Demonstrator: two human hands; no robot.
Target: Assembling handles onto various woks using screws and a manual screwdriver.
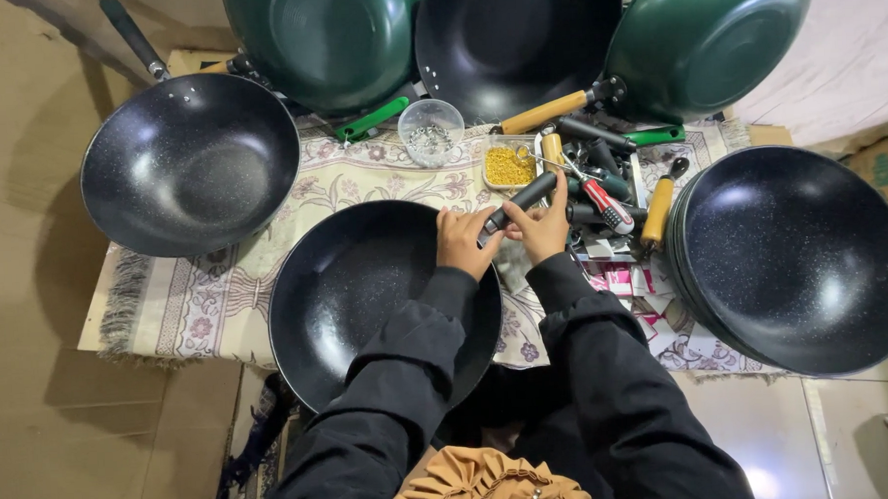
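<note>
Your left hand (460,241) and right hand (542,231) both grip a black handle (521,200) at the rim of the wok (352,292) before you on the tabletop (200,297), not visibly fastened yet, with spare handles (598,160) piled nearby.

Light falls from above, bright and even, leaving soft white glare patches inside the black wok on the right (798,257) and the black wok on the left (190,162). A dim shadow spreads over the brown floor (32,293) at the left. Focus is sharp at centre, while the wide lens bends and stretches the edges.
</note>
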